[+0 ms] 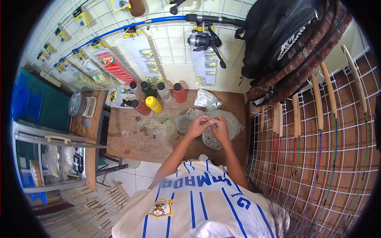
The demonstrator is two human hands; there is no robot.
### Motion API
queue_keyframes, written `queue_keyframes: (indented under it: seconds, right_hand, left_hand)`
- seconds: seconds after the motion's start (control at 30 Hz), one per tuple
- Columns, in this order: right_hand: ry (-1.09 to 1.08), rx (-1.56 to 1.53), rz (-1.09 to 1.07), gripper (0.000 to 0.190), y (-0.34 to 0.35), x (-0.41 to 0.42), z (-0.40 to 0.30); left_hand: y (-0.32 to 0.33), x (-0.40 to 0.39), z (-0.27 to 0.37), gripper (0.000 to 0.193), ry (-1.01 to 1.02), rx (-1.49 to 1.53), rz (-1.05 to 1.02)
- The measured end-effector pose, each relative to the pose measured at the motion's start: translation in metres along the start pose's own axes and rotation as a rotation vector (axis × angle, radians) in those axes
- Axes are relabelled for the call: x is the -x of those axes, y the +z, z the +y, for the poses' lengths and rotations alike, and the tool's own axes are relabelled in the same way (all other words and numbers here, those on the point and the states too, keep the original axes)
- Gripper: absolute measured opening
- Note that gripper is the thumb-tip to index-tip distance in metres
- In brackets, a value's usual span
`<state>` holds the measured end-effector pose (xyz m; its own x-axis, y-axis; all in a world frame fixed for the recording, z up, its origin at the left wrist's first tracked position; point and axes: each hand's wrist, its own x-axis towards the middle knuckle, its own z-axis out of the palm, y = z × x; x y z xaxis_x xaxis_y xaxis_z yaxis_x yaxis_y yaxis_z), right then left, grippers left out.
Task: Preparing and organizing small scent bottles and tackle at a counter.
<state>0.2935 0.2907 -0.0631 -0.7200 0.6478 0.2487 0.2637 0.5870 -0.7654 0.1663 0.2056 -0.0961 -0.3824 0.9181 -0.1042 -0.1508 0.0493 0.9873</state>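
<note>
My left hand (200, 125) and my right hand (219, 127) meet over the right part of the wooden table (143, 145). Between their fingertips is a small greyish item (213, 123), too small to identify, and both hands pinch it. Just left of my left hand stands a translucent plastic cup (183, 123). Beneath and beside my right hand lies a clear plastic bag (212, 141) with small white ring-like pieces. Another translucent bag (235, 126) spreads to its right. Behind the hands rests a clear bag of small whitish pieces (207, 98).
Several capped bottles (179, 92), one a yellow squeeze bottle (154, 104), stand at the back beside a white divided tray (120, 96). A fishing rod with a spinning reel (200, 41) hangs on the wall grid. A black backpack (276, 38) hangs at right, near wooden-handled rods (317, 101).
</note>
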Motion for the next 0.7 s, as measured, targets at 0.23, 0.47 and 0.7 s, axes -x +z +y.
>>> queue_keyframes:
  seconds: [0.23, 0.47, 0.7]
  right_hand:
    - [-0.083, -0.176, -0.004, 0.056, 0.033, -0.019, -0.035]
    - [0.250, -0.542, -0.322, 0.055, 0.096, -0.047, -0.074]
    - [1.116, -1.166, -0.875, 0.081, 0.200, -0.114, -0.069]
  left_hand:
    - [-0.051, 0.040, 0.009, 0.028, 0.013, 0.195, 0.183]
    - [-0.119, 0.117, 0.018, 0.033, 0.024, 0.256, 0.556]
    - [-0.159, 0.167, 0.036, 0.036, 0.050, 0.253, 0.729]
